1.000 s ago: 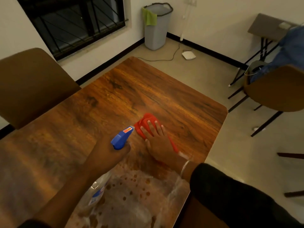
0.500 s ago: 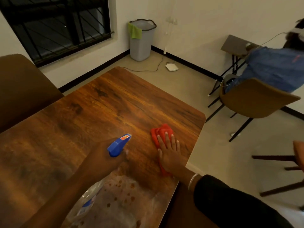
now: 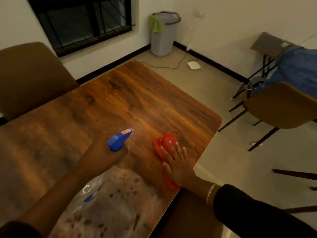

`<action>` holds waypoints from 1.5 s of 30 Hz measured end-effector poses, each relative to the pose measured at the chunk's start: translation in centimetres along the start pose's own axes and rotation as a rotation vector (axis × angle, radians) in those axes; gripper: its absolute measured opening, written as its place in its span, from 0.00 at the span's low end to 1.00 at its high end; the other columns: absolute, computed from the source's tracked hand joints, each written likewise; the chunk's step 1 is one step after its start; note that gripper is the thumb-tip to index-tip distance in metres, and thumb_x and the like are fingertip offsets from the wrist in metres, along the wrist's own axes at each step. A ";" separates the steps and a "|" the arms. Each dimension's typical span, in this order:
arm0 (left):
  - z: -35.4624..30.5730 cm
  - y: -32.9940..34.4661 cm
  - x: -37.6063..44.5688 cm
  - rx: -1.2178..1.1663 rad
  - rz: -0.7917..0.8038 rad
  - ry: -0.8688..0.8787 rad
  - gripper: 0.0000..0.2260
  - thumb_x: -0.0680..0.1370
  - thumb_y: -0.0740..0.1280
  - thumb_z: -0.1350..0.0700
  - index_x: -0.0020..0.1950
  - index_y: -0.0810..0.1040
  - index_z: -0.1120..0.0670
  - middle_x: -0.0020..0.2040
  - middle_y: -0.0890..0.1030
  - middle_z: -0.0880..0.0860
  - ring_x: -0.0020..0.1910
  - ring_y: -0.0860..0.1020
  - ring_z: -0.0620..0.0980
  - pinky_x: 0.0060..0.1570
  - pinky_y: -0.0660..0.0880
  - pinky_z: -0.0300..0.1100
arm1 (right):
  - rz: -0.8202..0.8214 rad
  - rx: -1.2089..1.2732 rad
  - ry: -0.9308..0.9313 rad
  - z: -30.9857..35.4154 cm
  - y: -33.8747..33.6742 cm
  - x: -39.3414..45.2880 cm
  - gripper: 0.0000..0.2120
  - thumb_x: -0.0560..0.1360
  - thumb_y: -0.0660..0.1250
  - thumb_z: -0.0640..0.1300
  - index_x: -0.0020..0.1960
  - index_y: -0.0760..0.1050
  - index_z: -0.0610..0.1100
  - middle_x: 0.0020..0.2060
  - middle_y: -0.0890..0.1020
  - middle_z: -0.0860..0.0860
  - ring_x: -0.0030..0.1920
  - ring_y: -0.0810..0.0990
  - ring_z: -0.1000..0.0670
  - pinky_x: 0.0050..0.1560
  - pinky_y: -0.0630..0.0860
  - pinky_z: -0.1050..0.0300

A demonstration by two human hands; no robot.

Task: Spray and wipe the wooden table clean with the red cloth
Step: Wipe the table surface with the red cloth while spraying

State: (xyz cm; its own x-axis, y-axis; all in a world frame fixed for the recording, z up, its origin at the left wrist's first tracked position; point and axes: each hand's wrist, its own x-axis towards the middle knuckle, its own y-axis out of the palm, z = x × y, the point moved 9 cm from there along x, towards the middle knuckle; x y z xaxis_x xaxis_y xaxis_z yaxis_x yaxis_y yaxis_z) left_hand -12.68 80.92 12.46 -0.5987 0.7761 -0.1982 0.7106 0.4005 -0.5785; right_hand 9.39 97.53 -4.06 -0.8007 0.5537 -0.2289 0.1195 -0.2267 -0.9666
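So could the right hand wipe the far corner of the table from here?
Probably yes: the right hand presses flat on the red cloth, and the wooden table ahead looks bare, though it is a long stretch.

One camera only, on my head. Looks forward and down, close over near corner of wooden table (image 3: 137,103); my forearms enter from bottom edge.

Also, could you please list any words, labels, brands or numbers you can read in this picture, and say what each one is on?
No text can be read here.
Orange label on the blue spray head, gripped by the left hand: marks too blurred to read.
Blue label on the clear bottle body: blurred, unreadable.
Red cloth under the right hand, wooden table: no writing seen.
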 end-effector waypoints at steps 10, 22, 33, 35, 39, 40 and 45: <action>5.2 -5.9 -8.5 -0.046 -0.080 -0.100 0.07 0.74 0.72 0.57 0.41 0.77 0.57 0.33 0.78 0.64 0.28 0.76 0.49 0.31 0.73 0.39 | -0.044 -0.074 -0.673 14.9 4.5 -6.5 0.33 0.84 0.56 0.55 0.86 0.48 0.54 0.85 0.47 0.46 0.84 0.46 0.38 0.82 0.48 0.37; 14.4 -9.2 -18.6 -0.075 -0.194 -0.175 0.06 0.74 0.72 0.61 0.41 0.77 0.62 0.34 0.79 0.64 0.26 0.79 0.48 0.28 0.74 0.30 | -0.042 -0.049 -0.473 26.6 1.9 4.0 0.29 0.86 0.50 0.55 0.86 0.51 0.52 0.85 0.48 0.44 0.84 0.44 0.37 0.81 0.49 0.35; 17.6 -12.7 -22.5 -0.144 -0.302 -0.186 0.08 0.74 0.72 0.60 0.42 0.77 0.64 0.33 0.80 0.65 0.30 0.81 0.58 0.29 0.76 0.35 | -0.032 -0.039 -0.696 31.2 4.9 -4.4 0.29 0.86 0.54 0.54 0.85 0.52 0.55 0.85 0.49 0.46 0.85 0.46 0.40 0.81 0.50 0.35; 18.2 -12.7 -23.3 -0.158 -0.303 -0.201 0.07 0.74 0.72 0.61 0.42 0.77 0.64 0.34 0.80 0.65 0.30 0.81 0.58 0.29 0.76 0.36 | -0.016 -0.053 -0.529 32.9 3.0 0.7 0.29 0.87 0.50 0.56 0.85 0.48 0.55 0.85 0.46 0.46 0.85 0.45 0.40 0.81 0.50 0.36; 19.0 -13.1 -25.4 -0.167 -0.328 -0.218 0.05 0.74 0.71 0.62 0.42 0.77 0.61 0.33 0.79 0.64 0.28 0.81 0.57 0.28 0.76 0.35 | -0.032 -0.028 -0.449 36.3 1.5 4.0 0.28 0.87 0.48 0.53 0.86 0.48 0.52 0.85 0.47 0.45 0.84 0.45 0.38 0.81 0.51 0.36; 19.3 -13.3 -25.9 -0.180 -0.349 -0.223 0.05 0.74 0.71 0.62 0.41 0.76 0.61 0.32 0.78 0.64 0.27 0.80 0.56 0.27 0.76 0.34 | -0.044 -0.046 -0.487 37.3 1.7 3.3 0.28 0.87 0.48 0.52 0.86 0.49 0.52 0.85 0.47 0.46 0.84 0.46 0.38 0.81 0.52 0.36; 20.9 -14.9 -29.0 -0.216 -0.406 -0.222 0.04 0.74 0.71 0.61 0.42 0.79 0.54 0.36 0.81 0.62 0.28 0.81 0.55 0.30 0.79 0.39 | 0.086 -0.124 -0.972 44.0 6.5 -6.3 0.29 0.85 0.43 0.54 0.85 0.52 0.52 0.85 0.49 0.47 0.84 0.45 0.38 0.83 0.46 0.37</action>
State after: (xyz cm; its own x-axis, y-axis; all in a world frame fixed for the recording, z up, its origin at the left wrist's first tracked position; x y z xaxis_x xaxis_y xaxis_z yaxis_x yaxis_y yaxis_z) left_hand -13.65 42.23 10.27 -0.8897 0.4242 -0.1686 0.4507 0.7577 -0.4720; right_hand -10.64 57.37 -3.85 -0.9141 -0.3736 -0.1576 0.2158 -0.1191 -0.9691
